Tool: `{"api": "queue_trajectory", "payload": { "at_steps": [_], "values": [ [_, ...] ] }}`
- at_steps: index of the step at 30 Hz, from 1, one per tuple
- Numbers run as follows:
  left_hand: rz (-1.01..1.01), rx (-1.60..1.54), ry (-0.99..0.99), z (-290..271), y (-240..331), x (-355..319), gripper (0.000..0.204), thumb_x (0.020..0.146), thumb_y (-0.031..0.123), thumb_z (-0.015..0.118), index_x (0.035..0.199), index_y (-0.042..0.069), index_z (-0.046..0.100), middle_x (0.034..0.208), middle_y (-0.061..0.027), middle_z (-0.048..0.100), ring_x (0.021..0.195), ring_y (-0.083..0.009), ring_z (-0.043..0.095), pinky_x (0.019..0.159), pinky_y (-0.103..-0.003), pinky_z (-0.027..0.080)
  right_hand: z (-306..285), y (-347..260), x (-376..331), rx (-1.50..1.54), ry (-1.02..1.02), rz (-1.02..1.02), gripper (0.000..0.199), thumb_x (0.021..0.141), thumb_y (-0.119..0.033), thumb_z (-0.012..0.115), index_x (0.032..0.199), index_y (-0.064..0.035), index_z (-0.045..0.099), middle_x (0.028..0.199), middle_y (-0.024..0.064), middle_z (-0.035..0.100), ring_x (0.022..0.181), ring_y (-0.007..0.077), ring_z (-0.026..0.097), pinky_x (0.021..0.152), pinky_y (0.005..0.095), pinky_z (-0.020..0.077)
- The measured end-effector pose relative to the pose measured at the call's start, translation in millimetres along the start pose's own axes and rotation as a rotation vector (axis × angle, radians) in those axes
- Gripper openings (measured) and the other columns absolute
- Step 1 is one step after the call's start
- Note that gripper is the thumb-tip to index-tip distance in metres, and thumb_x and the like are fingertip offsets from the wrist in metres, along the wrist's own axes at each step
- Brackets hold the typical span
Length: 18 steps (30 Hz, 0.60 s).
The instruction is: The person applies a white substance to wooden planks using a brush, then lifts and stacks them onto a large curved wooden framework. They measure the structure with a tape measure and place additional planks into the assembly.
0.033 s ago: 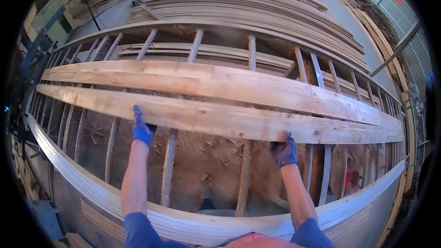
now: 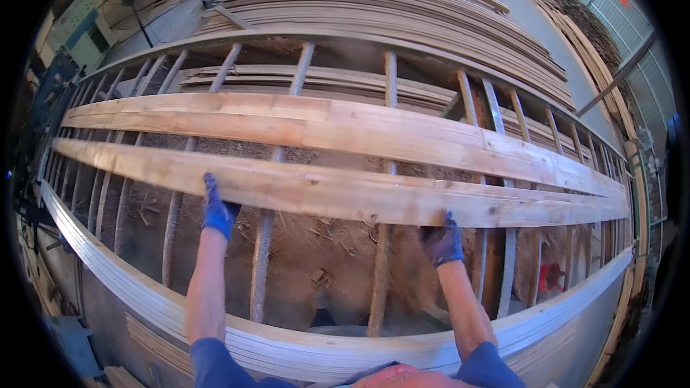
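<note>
While the left hand (image 2: pixel 218 210) and right hand (image 2: pixel 443 241) curl partly closed around the near edge of the front board (image 2: pixel 323 191), thumbs uppermost, their fingers hide underneath. The board spans the bars (image 2: pixel 261 266), with open room nearside; behind, its gap to the rear boards (image 2: pixel 374 133) narrows rightward. Its left end blurs.

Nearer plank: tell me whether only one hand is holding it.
No, the left hand and the right hand both hold the nearer plank at its near edge.

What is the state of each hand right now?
Left hand: holding a long board by its near edge.
Right hand: holding the same board, farther right.
</note>
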<state>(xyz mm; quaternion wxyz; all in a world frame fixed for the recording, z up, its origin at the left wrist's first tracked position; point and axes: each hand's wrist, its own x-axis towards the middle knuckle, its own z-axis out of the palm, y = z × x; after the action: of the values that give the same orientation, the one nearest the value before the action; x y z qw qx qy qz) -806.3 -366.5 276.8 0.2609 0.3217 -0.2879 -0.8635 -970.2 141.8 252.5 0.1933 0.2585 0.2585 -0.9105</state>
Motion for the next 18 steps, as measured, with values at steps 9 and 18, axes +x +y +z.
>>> {"api": "queue_trajectory", "payload": {
  "at_steps": [9,18],
  "values": [
    [-0.430,0.223,0.251,-109,34,-150,0.082,0.079,0.072,0.062,0.134,0.012,0.050,0.128,-0.0142,0.058,0.114,-0.0329,0.059,0.096,-0.048,0.050,-44,-1,-140,-0.349,0.184,0.276,0.047,0.092,-0.041,0.064,0.128,-0.0133,0.052,0.113,0.0115,0.065,0.105,0.0299,0.063,0.083,0.0444,0.0558],
    [-0.311,0.388,0.167,-76,26,-65,0.082,0.086,0.066,0.058,0.140,0.006,0.045,0.138,-0.0144,0.052,0.121,-0.0315,0.054,0.101,-0.041,0.046,-6,2,-68,-0.514,0.060,0.207,0.038,0.092,-0.043,0.064,0.108,-0.0089,0.059,0.085,0.0095,0.069,0.064,0.0214,0.066,0.054,0.0335,0.0531]
  ]
}}
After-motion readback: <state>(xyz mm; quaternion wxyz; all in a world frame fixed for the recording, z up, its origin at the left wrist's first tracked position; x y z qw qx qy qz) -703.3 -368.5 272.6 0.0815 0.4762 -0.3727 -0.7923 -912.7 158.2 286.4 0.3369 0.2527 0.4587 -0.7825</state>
